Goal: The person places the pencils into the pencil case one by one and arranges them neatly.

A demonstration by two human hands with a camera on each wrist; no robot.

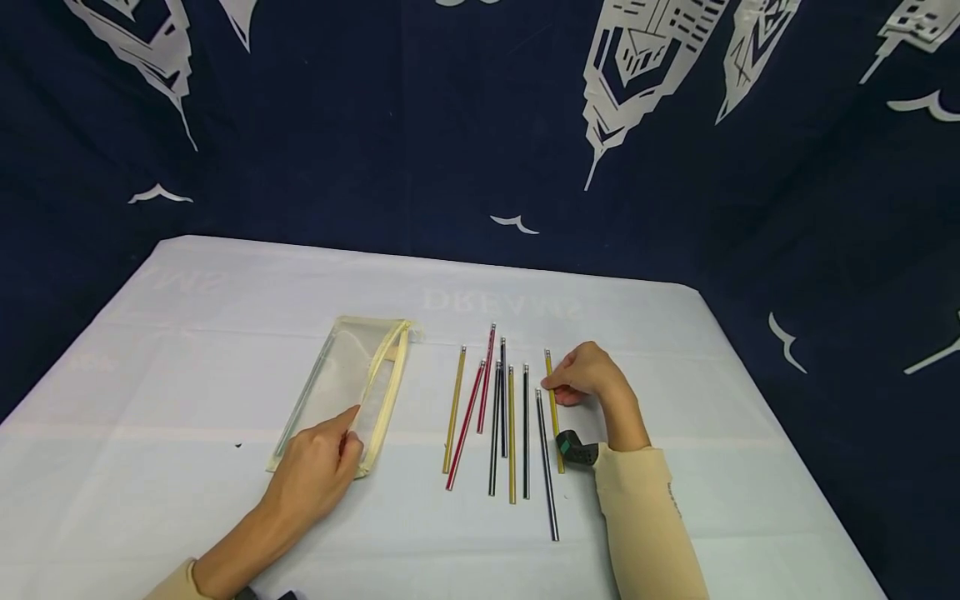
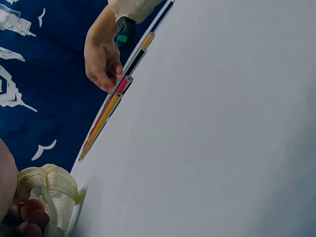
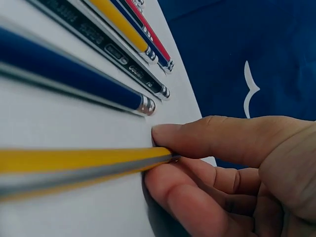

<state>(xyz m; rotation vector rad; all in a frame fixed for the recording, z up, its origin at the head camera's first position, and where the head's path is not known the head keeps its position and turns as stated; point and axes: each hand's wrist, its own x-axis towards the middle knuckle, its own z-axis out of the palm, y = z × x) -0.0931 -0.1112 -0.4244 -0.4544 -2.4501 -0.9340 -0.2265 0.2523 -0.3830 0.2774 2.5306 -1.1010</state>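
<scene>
The white cloth-covered table (image 1: 750, 483) has its far edge running from the upper left of the frame to right of centre, where its right edge slants down to the lower right; a dark blue curtain (image 1: 315, 158) with pale printed shapes hangs beyond. Open cloth spreads between the right sleeve (image 1: 648, 517) and the right edge, and again from the left edge across to the pouch (image 1: 341, 367). A narrower strip separates the pouch from the row of pencils (image 1: 512, 433) in the middle, and another band lies between the pencils' upper ends and the far edge.

Right of centre, the right hand (image 1: 588, 375) has thumb and fingers clamped on a yellow pencil (image 1: 554, 412), the rightmost one, near its upper end. This pencil is slim and straight, with a grey stripe along its side in the right wrist view. Just to its left lies a dark blue pencil (image 1: 546, 463) with a silvery end; red, black and more yellow ones lie further left, nearly parallel.

Left of centre, the pale yellow mesh pouch lies aslant, its trim brighter. The left hand (image 1: 315, 467) rests on its lower part, index finger extended; I cannot tell whether it pinches the mesh.
</scene>
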